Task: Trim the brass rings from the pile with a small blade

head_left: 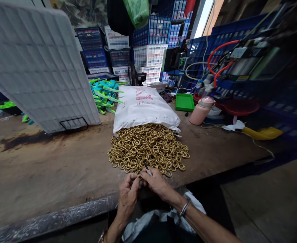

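Note:
A heap of gold-coloured rings (148, 145) spills from the mouth of a white printed sack (145, 108) onto the table. At the near edge of the heap, my left hand (128, 190) is closed in a pinch on one gold ring (139, 176), mostly hidden by the fingers. Close against it, my right hand (156, 182) grips a small knife (147, 169) with a narrow dark blade and a pale handle part. The blade points up and away toward the heap. Below both hands, pale sheeting (148, 222) lies over the lap.
A tall white ribbed panel (37, 64) stands on a wire stand at left. Green and blue plastic pieces (105, 94) lie behind it. To the right are a pink bottle (201, 109), a green tray (184, 102), a red basin (242, 106) and a machine with orange hoses (242, 55). Crates (152, 30) are stacked behind.

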`<state>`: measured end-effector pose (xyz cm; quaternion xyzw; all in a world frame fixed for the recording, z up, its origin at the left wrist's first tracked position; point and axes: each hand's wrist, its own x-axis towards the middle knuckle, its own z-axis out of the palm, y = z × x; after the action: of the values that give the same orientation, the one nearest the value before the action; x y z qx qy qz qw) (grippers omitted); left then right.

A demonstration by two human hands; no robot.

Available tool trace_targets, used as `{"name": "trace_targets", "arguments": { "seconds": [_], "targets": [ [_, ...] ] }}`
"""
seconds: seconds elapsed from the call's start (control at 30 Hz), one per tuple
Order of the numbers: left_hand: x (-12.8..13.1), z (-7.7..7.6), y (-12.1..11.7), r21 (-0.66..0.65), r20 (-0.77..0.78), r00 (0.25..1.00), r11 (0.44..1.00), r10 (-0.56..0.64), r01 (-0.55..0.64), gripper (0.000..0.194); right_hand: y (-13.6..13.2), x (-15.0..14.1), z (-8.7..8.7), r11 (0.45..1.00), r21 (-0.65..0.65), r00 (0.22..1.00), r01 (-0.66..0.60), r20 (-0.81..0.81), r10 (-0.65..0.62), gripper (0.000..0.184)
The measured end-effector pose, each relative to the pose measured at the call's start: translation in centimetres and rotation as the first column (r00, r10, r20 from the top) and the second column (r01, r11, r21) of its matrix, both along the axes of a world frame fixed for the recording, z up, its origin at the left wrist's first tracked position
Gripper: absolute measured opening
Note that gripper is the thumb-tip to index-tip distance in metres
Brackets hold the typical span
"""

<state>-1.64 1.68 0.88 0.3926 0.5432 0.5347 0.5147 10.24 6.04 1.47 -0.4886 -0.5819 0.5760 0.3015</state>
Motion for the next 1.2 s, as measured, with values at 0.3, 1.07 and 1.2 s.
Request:
{"name": "trace_targets", "arguments": {
  "seconds": [0.3,1.07,1.2],
  "targets": [
    [-0.4,-0.2,-0.3,-0.15,0.308,0.945,0.975,-0.114,0.167,0.03,0.2,0.0,0.4,0.989,0.146,0.992,0.01,0.125,-0.029,0.015],
    [-0.6,0.4,-1.4,-0.153,0.233,0.971,0.984,-0.055,0.092,0.034,-0.9,0.5,0.5,0.879,0.26,0.582,-0.399,0.813,0.024,0.026],
    [-2.3,1.4,-2.7,-0.182,0.399,0.916,0.982,0.03,0.047,0.026,-0.6,1.1,-0.9,0.882,0.297,0.557,-0.367,0.829,-0.048,0.023]
  ]
}}
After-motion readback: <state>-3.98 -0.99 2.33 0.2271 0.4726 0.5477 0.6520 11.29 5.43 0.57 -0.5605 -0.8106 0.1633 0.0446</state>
